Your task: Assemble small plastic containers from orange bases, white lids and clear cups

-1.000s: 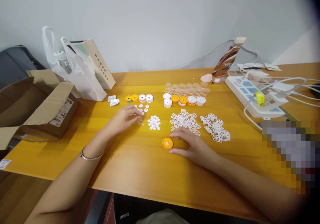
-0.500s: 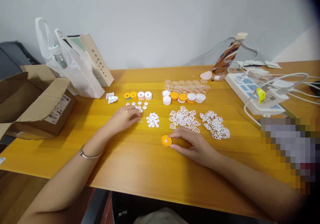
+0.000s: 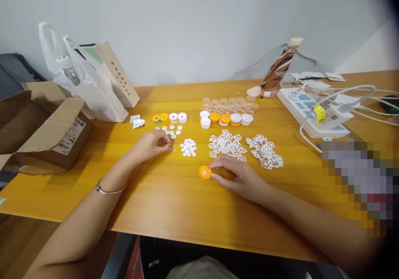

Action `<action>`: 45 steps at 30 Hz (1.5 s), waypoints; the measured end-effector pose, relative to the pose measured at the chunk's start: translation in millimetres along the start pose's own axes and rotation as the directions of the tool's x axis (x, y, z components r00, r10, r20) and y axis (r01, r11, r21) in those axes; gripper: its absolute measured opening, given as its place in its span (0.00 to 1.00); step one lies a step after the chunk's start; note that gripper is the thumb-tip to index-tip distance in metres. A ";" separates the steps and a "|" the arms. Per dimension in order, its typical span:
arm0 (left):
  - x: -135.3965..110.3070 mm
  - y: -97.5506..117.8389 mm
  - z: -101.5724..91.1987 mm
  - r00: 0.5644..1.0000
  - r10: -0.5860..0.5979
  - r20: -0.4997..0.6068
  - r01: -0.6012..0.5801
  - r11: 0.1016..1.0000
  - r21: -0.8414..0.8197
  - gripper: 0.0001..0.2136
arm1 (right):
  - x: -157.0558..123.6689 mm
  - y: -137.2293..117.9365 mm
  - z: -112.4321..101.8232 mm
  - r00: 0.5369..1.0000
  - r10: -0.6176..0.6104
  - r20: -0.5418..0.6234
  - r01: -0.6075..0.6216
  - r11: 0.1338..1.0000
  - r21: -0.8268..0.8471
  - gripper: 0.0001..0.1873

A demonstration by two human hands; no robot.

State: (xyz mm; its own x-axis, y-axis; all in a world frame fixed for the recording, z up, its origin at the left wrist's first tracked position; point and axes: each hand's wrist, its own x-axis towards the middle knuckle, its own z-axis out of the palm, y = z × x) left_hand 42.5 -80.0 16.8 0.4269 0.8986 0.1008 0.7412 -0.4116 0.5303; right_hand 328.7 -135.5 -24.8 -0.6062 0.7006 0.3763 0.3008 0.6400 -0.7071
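My right hand rests on the yellow table, its thumb and fingers pinching the edge of an orange disc with a white centre. My left hand is curled, its fingertips pinching at tiny clear pieces beside a pile of small white buttons. What it holds is too small to make out. Two heaps of white lattice wheels lie just beyond my right hand. A silver bangle is on my left wrist.
Rows of orange and white caps and clear cups sit farther back. An open cardboard box, a plastic bag and a book are at the left. A bottle, power strip and cables are at the right.
My right hand has closed its fingers onto the orange disc's edge. My left hand's fingertips have drawn in to a pinch by the small clear pieces. The view shifted slightly.
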 end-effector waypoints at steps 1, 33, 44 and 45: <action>-0.5 1.5 -1.5 0.999 -0.027 -0.018 0.026 0.998 -0.053 0.03 | -0.1 0.3 0.3 1.000 -0.004 -0.005 0.004 1.000 0.000 0.06; -28.1 62.2 65.7 0.773 0.566 -0.285 -0.576 0.815 0.057 0.09 | 5.3 -17.7 18.5 0.956 0.290 -0.036 -0.267 0.919 0.288 0.07; -24.8 55.4 66.8 0.822 0.519 -0.236 -0.533 0.846 0.002 0.06 | 2.1 -17.5 11.0 0.981 0.128 -0.145 -0.127 0.992 0.015 0.09; -24.2 54.4 67.9 0.836 0.502 -0.221 -0.519 0.854 -0.024 0.06 | 1.5 -16.6 11.8 0.985 0.100 -0.142 -0.103 0.995 -0.011 0.10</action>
State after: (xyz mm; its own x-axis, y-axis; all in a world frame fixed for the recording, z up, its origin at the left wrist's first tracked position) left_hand 107.7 -134.4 -14.0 0.6148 0.5782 0.5365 0.3989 -0.8147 0.4209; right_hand 314.1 -148.8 -19.5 -0.4626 0.7987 0.3847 0.3696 0.5682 -0.7352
